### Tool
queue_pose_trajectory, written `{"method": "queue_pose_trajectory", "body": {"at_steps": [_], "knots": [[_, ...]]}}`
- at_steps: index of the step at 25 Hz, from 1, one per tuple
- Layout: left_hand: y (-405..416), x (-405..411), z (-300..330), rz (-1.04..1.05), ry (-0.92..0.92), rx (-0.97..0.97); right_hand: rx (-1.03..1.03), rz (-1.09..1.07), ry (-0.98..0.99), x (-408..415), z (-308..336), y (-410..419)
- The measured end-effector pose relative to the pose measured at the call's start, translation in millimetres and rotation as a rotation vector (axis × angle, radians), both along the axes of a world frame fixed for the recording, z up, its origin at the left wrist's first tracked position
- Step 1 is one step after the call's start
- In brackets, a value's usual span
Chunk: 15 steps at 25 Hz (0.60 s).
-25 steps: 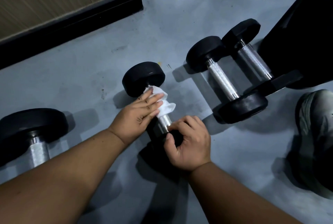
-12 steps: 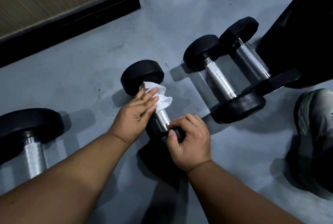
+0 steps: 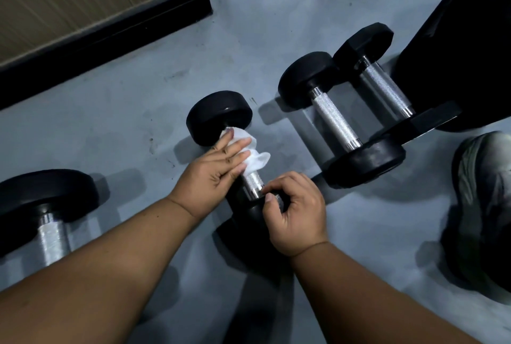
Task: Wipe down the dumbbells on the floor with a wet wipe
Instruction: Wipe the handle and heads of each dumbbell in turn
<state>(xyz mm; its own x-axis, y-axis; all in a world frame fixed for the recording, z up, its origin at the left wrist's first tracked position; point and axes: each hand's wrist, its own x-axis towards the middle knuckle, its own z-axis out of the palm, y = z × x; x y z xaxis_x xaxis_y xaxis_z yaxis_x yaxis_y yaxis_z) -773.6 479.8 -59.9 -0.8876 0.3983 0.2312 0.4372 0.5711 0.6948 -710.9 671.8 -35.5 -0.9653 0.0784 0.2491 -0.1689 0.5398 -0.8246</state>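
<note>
Left hand [image 3: 218, 171]: fingers wrapped over the white wet wipe [image 3: 250, 150], pressing it round the steel handle of the middle dumbbell [image 3: 221, 117].
Right hand [image 3: 297, 211]: fingers curled, clenched on the near end of that dumbbell — its near head mostly hidden beneath.
Floor [image 3: 138, 111]: grey; the dumbbell lies on it.
Around: a second dumbbell [image 3: 336, 122] and hex dumbbell [image 3: 384, 86] to the right, another [image 3: 47, 205] at left — a shoe [image 3: 486, 200] at the right edge.

Left dumbbell [image 3: 47, 205] cut by frame edge
</note>
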Motion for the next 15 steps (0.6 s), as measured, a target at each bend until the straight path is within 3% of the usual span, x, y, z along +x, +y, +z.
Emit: {"method": "queue_pose_trajectory", "body": {"at_steps": [3, 9, 11, 15], "knots": [[6.4, -0.1, 0.7, 0.092, -0.04, 0.022, -0.008, -0.005, -0.012, -0.4, 0.7, 0.6], [9.6, 19.6, 3.0, -0.114, 0.004, 0.027, -0.022, -0.02, 0.008, -0.7, 1.2, 0.4], [3.2, 5.9, 1.2, -0.077, -0.03, 0.032, -0.03, -0.013, -0.01, -0.5, 2.7, 0.2], [11.3, -1.9, -4.8, 0.041, -0.078, 0.04, -0.148, 0.014, -0.206, -8.5, 5.2, 11.2]]}}
